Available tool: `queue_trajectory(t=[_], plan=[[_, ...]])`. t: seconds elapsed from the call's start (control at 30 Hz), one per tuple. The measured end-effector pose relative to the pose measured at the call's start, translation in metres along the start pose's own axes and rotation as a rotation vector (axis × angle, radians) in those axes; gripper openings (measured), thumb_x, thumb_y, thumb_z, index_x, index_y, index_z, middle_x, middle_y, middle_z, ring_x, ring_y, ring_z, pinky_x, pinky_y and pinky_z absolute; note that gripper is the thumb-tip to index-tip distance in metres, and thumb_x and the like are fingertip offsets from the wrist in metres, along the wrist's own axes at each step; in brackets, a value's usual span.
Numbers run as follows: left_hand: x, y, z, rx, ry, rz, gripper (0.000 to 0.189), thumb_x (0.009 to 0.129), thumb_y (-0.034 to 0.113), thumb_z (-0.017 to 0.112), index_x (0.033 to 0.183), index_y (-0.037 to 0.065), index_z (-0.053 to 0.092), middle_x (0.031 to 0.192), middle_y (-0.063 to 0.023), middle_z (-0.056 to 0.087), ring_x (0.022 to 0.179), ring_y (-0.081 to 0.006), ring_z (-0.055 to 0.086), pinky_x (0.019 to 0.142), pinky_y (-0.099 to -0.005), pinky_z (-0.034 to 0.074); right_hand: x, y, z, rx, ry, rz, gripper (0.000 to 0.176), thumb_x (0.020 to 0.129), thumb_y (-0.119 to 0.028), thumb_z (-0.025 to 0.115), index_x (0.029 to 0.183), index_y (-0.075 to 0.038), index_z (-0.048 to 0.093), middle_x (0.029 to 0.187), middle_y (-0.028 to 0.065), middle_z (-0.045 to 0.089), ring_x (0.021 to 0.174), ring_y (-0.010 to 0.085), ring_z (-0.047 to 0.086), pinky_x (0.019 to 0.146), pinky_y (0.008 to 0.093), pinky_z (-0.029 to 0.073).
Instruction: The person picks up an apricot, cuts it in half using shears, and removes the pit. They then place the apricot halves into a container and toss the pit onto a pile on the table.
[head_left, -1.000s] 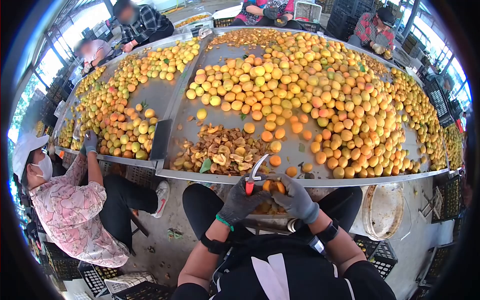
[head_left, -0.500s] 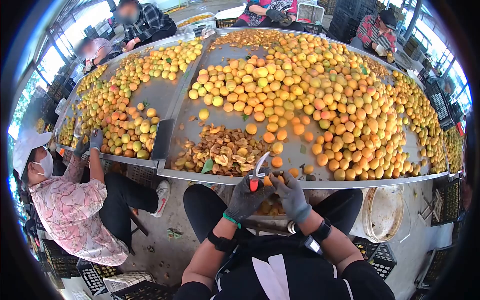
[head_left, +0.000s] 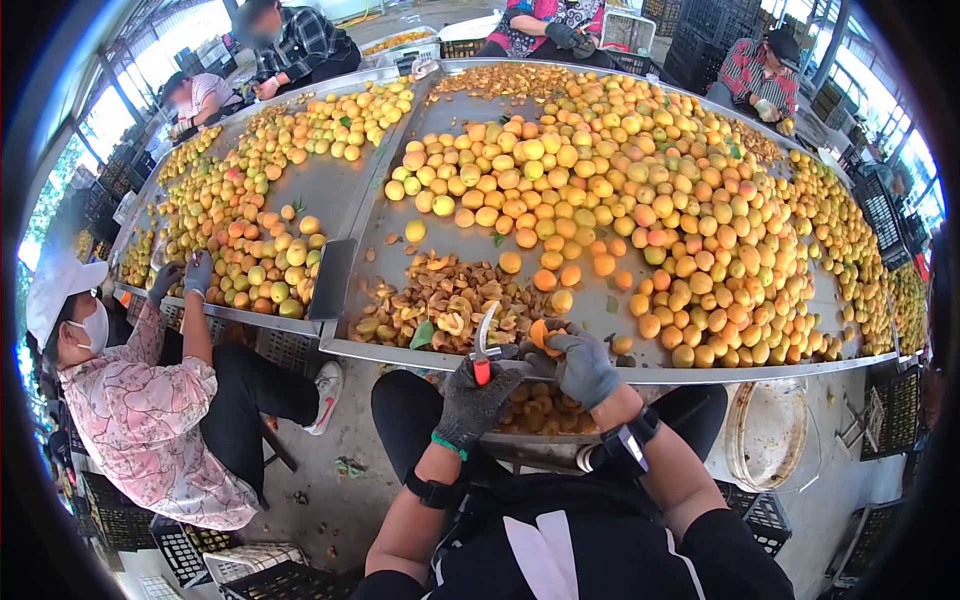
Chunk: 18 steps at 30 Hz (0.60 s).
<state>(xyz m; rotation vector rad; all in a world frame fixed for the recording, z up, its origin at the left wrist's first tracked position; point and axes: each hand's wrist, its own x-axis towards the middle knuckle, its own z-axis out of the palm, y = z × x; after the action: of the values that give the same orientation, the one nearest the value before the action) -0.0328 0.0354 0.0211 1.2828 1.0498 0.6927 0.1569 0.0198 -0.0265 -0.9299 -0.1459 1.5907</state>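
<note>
My left hand (head_left: 477,399), in a dark grey glove, is closed on the red handle of a curved knife (head_left: 484,340) whose blade points up. Beside it, my right hand (head_left: 584,370), in a lighter grey glove, pinches an opened orange apricot (head_left: 544,337). Both hands are over the near edge of the metal table (head_left: 640,375), a small gap apart. Just beyond them lies a pile of apricot pieces (head_left: 450,300). Whole apricots (head_left: 690,240) cover much of the table. Under my hands is a container of dark apricot halves (head_left: 545,412).
To the left sits a person in a pink floral shirt (head_left: 150,430), hands at the fruit. Several people work along the far side. A white bucket (head_left: 768,432) stands at the right below the table, near black crates (head_left: 765,520). A metal divider (head_left: 333,280) splits the table.
My hands have moved apart, the left one down and leftward with the knife, the right one slightly right with the apricot piece. The left-hand person's hands have risen from the fruit slightly.
</note>
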Motion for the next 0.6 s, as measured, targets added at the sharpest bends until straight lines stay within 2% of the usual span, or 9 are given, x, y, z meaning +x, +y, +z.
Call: queue_trajectory(t=[0.07, 0.1, 0.17, 0.2, 0.23, 0.27, 0.37, 0.43, 0.6], plan=[[0.003, -0.018, 0.0, -0.005, 0.019, 0.036, 0.03, 0.083, 0.016, 0.071, 0.107, 0.001, 0.062, 0.089, -0.0038, 0.069, 0.08, -0.0116, 0.063, 0.075, -0.0268, 0.051, 0.0, 0.0, 0.001, 0.011, 0.054, -0.016, 0.032, 0.09, -0.003, 0.043, 0.122, -0.004, 0.043, 0.111, 0.0168, 0.055, 0.102, 0.033, 0.059, 0.087, 0.0465, 0.053], [0.004, -0.026, 0.001, -0.006, 0.02, 0.036, 0.03, 0.083, 0.016, 0.071, 0.107, 0.001, 0.062, 0.089, -0.0038, 0.069, 0.08, -0.0116, 0.063, 0.075, -0.0268, 0.051, -0.002, -0.001, 0.002, 0.106, -0.034, -0.001, 0.032, 0.09, -0.003, 0.043, 0.121, -0.004, 0.044, 0.111, 0.0161, 0.055, 0.105, 0.033, 0.059, 0.09, 0.0485, 0.051], [0.004, -0.037, 0.001, 0.157, 0.035, 0.231, 0.028, 0.084, 0.02, 0.07, 0.106, 0.004, 0.063, 0.085, -0.0078, 0.069, 0.08, -0.0189, 0.066, 0.074, -0.0296, 0.051, -0.011, -0.002, 0.007, 0.203, -0.122, 0.016, 0.031, 0.089, -0.003, 0.043, 0.12, -0.004, 0.044, 0.111, 0.0154, 0.056, 0.107, 0.0329, 0.058, 0.092, 0.0505, 0.049], [0.002, -0.035, 0.0, 0.157, 0.035, 0.23, 0.028, 0.084, 0.02, 0.07, 0.106, 0.004, 0.063, 0.085, -0.0078, 0.069, 0.08, -0.0189, 0.066, 0.074, -0.0296, 0.051, -0.023, -0.004, 0.017, 0.249, -0.19, 0.0, 0.03, 0.089, -0.003, 0.044, 0.12, -0.005, 0.045, 0.112, 0.0147, 0.056, 0.11, 0.0324, 0.056, 0.095, 0.0514, 0.046], [-0.003, -0.031, 0.0, 0.296, 0.02, 0.262, 0.027, 0.084, 0.022, 0.068, 0.106, 0.007, 0.064, 0.085, -0.0108, 0.069, 0.079, -0.0235, 0.066, 0.072, -0.0314, 0.051, -0.033, -0.005, 0.023, 0.297, -0.258, -0.016, 0.03, 0.089, -0.003, 0.044, 0.119, -0.005, 0.045, 0.113, 0.014, 0.056, 0.112, 0.0319, 0.055, 0.098, 0.0523, 0.043], [-0.007, -0.029, -0.001, 0.434, 0.004, 0.291, 0.025, 0.085, 0.024, 0.067, 0.106, 0.01, 0.064, 0.086, -0.0138, 0.068, 0.079, -0.028, 0.066, 0.07, -0.0332, 0.052, -0.04, -0.002, 0.022, 0.298, -0.255, -0.014, 0.03, 0.089, -0.003, 0.044, 0.119, -0.005, 0.045, 0.113, 0.014, 0.056, 0.112, 0.0319, 0.055, 0.098, 0.0523, 0.043], [-0.02, -0.034, 0.004, 0.587, 0.028, 0.293, 0.024, 0.085, 0.025, 0.065, 0.106, 0.014, 0.064, 0.085, -0.0162, 0.066, 0.077, -0.0341, 0.064, 0.066, -0.0384, 0.052, -0.064, 0.009, 0.009, 0.321, -0.263, 0.025, 0.03, 0.089, -0.003, 0.046, 0.118, -0.006, 0.046, 0.118, 0.0137, 0.055, 0.117, 0.0298, 0.052, 0.104, 0.0518, 0.036], [-0.026, -0.042, 0.008, 0.674, 0.004, 0.314, 0.024, 0.084, 0.024, 0.064, 0.106, 0.015, 0.064, 0.084, -0.0151, 0.066, 0.074, -0.0338, 0.064, 0.064, -0.0397, 0.052, -0.078, 0.016, 0.0, 0.258, -0.261, 0.059, 0.03, 0.089, -0.003, 0.048, 0.118, -0.007, 0.048, 0.121, 0.0151, 0.053, 0.12, 0.0304, 0.05, 0.105, 0.0519, 0.033], [-0.037, -0.046, 0.018, 0.836, -0.052, 0.444, 0.025, 0.083, 0.021, 0.062, 0.108, 0.015, 0.063, 0.081, -0.0125, 0.066, 0.072, -0.0315, 0.064, 0.061, -0.0413, 0.051, -0.094, 0.021, -0.01, 0.357, -0.257, 0.041, 0.04, 0.086, 0.001, 0.045, 0.125, -0.007, 0.046, 0.126, 0.0163, 0.052, 0.124, 0.0319, 0.046, 0.107, 0.0524, 0.031]])
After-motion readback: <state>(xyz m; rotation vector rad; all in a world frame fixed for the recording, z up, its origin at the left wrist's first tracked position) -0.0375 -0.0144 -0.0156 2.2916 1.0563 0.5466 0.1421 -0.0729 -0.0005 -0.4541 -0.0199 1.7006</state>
